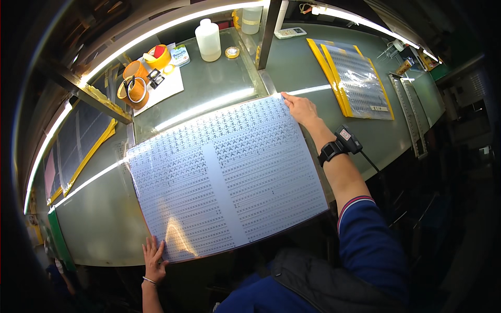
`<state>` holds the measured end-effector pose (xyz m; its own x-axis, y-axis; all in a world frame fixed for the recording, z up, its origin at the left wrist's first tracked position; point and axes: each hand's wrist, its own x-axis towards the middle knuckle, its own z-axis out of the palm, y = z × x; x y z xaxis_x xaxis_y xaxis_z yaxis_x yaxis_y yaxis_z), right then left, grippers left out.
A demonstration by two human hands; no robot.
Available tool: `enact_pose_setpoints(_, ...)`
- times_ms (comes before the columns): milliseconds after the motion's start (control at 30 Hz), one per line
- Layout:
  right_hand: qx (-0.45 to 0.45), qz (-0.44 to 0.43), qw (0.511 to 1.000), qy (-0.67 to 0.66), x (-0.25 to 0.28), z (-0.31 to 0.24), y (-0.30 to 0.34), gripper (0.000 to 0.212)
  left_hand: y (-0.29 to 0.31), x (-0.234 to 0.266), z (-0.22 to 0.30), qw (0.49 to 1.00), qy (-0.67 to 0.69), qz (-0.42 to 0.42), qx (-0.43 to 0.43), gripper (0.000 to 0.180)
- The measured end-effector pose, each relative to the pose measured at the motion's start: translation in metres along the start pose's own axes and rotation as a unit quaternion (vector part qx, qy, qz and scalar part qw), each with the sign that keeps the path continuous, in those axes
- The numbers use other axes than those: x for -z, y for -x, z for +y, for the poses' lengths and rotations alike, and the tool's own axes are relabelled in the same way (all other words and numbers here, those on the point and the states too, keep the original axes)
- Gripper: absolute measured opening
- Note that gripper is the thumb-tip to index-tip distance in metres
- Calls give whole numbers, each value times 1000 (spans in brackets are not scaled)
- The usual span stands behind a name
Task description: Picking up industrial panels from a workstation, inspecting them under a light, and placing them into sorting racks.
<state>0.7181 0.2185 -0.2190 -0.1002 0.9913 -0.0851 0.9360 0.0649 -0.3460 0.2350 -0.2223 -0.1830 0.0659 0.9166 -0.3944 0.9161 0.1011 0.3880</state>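
A large clear film sheet (217,177) with rows of small dark printed patterns and a plain strip down its middle lies tilted over the bench top, reaching past its near edge. My left hand (155,260) rests at the sheet's near left corner, fingers stretched and spread against its edge. At the far right corner, my right hand (301,108) has its fingers closed on the film's edge; the thumb is hidden. A black strap with a small box (342,143) and a cable is on my right wrist.
White bottle (208,41), tape roll (232,52) and orange cups (133,88) stand at the back. Yellow-edged film sheets (357,78) lie at right beside metal rulers (408,115); more yellow-edged film (83,141) is at left. A metal post (267,36) rises behind the bench.
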Motion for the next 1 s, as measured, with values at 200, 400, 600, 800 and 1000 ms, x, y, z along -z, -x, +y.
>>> enact_pose_setpoints(200, -4, -5, 1000, 15, -2, 1, 1, 34, 2, -1, 0, 1000, 4, -8, 1, 86)
enact_pose_setpoints(400, -12, -3, 1000, 20, -4, -3, -1, 33, -1, 0, -1, 1000, 7, -9, 2, 86)
enact_pose_setpoints(600, 16, 29, 999, 32, 1, 4, -16, 34, -12, 5, 0, 1000, 4, 5, -6, 81)
enact_pose_setpoints(800, 48, 137, 967, 209, -17, 8, -5, 40, 15, -37, -56, 990, -98, 94, -39, 74)
enact_pose_setpoints(1000, 82, 225, 966, 101, -50, -11, 23, 48, 54, -29, 1, 969, -232, 70, -36, 64)
